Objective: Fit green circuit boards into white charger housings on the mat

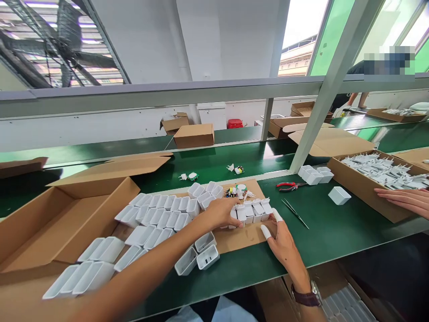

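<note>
A row of white plastic housings with white parts set in their tops stands on a flat cardboard sheet. My left hand bends over the row's left end, thumb in front and fingers behind, gripping the end housing. At the right end, my right hand has thumb and index finger apart, both in white finger covers. Its index fingertip touches the last housing. Behind the row lie small circuit boards with white pieces. Three empty housings sit near my left forearm.
Many white housings stand left beside an open carton. Red-handled pliers and tweezers lie right. Another person's hand touches a carton of white parts. A slanted metal post rises from the bench.
</note>
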Motion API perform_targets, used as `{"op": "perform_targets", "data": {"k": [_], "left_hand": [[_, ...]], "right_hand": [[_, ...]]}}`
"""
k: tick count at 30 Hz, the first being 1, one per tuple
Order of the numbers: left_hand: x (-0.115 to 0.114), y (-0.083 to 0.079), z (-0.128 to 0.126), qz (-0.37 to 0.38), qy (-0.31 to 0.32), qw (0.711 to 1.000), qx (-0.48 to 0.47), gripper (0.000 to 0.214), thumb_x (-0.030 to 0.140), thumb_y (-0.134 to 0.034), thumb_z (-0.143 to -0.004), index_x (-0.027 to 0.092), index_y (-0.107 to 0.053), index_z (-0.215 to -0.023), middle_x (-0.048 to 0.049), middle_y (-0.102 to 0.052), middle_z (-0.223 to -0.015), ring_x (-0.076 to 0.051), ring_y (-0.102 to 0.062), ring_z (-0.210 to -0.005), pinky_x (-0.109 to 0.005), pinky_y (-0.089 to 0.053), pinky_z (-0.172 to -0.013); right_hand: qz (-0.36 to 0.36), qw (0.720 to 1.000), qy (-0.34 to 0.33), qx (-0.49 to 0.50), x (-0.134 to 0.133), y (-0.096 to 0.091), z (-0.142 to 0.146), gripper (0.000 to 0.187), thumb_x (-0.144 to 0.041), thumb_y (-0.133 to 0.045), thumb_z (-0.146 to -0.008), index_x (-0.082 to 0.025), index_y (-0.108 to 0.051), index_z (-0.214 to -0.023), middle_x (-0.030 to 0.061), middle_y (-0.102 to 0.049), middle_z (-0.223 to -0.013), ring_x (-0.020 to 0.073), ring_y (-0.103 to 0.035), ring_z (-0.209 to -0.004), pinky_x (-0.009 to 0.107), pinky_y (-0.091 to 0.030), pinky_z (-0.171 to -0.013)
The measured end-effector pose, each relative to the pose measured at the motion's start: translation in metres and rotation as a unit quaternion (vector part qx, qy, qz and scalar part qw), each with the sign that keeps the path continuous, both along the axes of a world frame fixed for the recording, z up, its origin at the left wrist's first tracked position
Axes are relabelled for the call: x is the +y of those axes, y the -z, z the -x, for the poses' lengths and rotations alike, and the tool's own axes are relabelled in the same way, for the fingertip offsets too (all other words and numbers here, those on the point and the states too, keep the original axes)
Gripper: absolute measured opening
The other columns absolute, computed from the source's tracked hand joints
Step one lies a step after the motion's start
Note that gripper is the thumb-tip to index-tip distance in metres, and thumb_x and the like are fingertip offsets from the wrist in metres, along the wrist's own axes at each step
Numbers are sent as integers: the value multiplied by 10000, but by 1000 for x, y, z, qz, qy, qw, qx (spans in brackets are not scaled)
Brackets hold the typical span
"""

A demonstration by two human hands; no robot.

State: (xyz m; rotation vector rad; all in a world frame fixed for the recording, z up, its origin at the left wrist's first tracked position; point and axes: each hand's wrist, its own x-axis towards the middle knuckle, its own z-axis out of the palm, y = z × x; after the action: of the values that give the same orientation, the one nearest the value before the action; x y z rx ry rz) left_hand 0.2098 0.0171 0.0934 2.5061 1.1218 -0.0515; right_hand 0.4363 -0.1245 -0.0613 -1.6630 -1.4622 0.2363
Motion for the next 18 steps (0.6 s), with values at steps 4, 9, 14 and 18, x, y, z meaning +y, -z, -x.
{"op": "perform_targets", "data": {"k": [4, 9, 14, 18], "left_hand": [[8, 4, -1, 5, 0, 1000, -1, 821, 619, -906, -667, 268, -688, -1376, -121, -754, -1335, -428, -690, -1205, -390, -535, -841], [9, 7, 2, 9, 15, 1000, -16, 779, 547, -912, -665, 258, -704, -1358, -122, -763, -1312, -421, -689, -1201, -402, -534, -874], [10, 8, 6, 19, 34, 998, -41, 834, 519, -946, -635, 280, -689, -1391, -107, -734, -1392, -422, -669, -1256, -412, -536, -922], [4, 2, 6, 21, 31, 998, -53, 798, 472, -956, -629, 296, -707, -1367, -87, -748, -1371, -412, -663, -1271, -420, -537, -941]], "right_hand": [[-1, 1000, -4, -5, 1, 2, -2, 653, -406, -528, -1039, -197, -323, -1623, 182, -596, -1471, 329, -586, -1383, 575, -497, -1178], [-2, 1000, -1, 4, 1, -4, -1, 646, -411, -531, -1029, -169, -360, -1603, 193, -615, -1444, 335, -605, -1362, 578, -509, -1164], [14, 1000, 2, 10, 1, -12, 1, 628, -413, -525, -1002, -130, -415, -1552, 214, -615, -1456, 337, -610, -1365, 565, -505, -1173], [27, 1000, 2, 3, 4, -6, -7, 619, -510, -500, -974, -114, -503, -1451, 235, -643, -1411, 360, -634, -1335, 576, -511, -1162]]}}
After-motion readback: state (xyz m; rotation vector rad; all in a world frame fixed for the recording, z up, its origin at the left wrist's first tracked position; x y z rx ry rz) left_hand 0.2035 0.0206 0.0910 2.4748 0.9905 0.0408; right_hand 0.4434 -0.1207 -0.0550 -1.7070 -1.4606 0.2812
